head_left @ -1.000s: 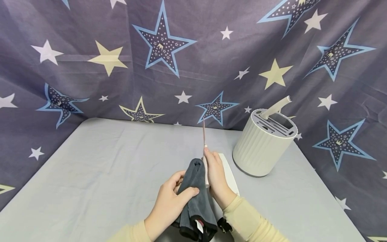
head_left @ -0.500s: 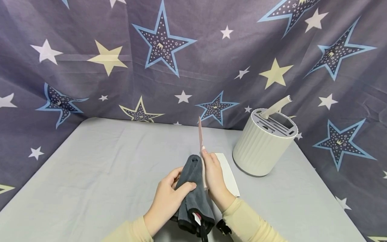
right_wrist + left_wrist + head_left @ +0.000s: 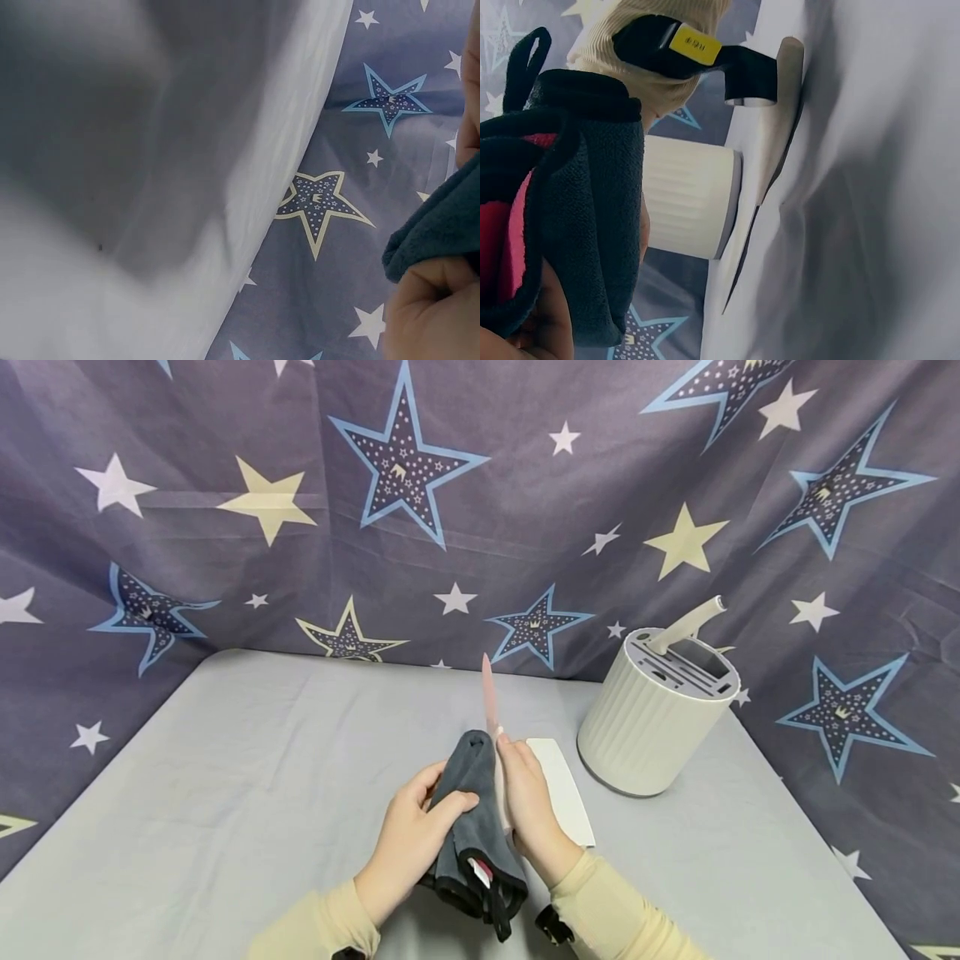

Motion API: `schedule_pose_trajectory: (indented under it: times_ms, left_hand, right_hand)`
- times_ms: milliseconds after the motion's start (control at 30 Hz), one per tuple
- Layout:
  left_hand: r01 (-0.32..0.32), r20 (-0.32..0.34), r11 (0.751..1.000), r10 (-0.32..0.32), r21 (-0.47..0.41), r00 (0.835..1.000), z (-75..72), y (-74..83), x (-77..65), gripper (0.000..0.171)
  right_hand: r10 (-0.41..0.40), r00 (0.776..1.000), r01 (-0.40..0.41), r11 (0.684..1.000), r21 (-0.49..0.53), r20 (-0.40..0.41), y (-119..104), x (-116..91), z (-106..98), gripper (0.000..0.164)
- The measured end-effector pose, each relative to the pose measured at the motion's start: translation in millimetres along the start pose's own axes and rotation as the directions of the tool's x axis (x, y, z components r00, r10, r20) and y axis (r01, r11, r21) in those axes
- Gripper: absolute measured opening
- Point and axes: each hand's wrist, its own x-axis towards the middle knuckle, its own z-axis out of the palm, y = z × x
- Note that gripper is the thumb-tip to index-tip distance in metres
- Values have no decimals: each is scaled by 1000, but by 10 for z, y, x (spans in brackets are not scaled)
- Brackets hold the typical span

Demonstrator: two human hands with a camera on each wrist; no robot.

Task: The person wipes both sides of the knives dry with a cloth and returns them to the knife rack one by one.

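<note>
My left hand (image 3: 411, 839) holds a folded dark grey cloth (image 3: 472, 802), its thumb lying across the top. Black trim, a hanging loop and a pinkish-red inner side show at the cloth's near end, seen closely in the left wrist view as the cloth (image 3: 604, 217) fills the left side. Beside it my right hand (image 3: 534, 802) grips a knife (image 3: 490, 693) by its pale handle, with the pink blade pointing up and away. The handle runs along the cloth's right side. In the right wrist view only a corner of the cloth (image 3: 439, 217) shows.
A second knife with a broad white blade (image 3: 564, 793) lies on the grey-covered table (image 3: 225, 793) beside my right forearm; its cream handle (image 3: 780, 112) shows in the left wrist view. A ribbed cream knife block (image 3: 648, 727) stands at the right, one handle (image 3: 686, 625) sticking out.
Both hands have shifted slightly left, and the cloth has moved up and left. The knife's blade has tilted left and turned, showing more of its flat side.
</note>
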Motion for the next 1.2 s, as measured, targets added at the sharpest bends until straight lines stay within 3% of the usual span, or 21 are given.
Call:
schedule_pose_trajectory:
  times_ms: [633,1200]
  left_hand:
    - [-21,-56,1000,21,2,998,-30,35,174,33]
    - [-41,-80,999,42,9,996,-16,30,215,33]
  right_hand:
    - [-12,1000,13,999,31,-21,2,24,11,41]
    - [2,998,-2,1000,0,-64,25,16,-1,38]
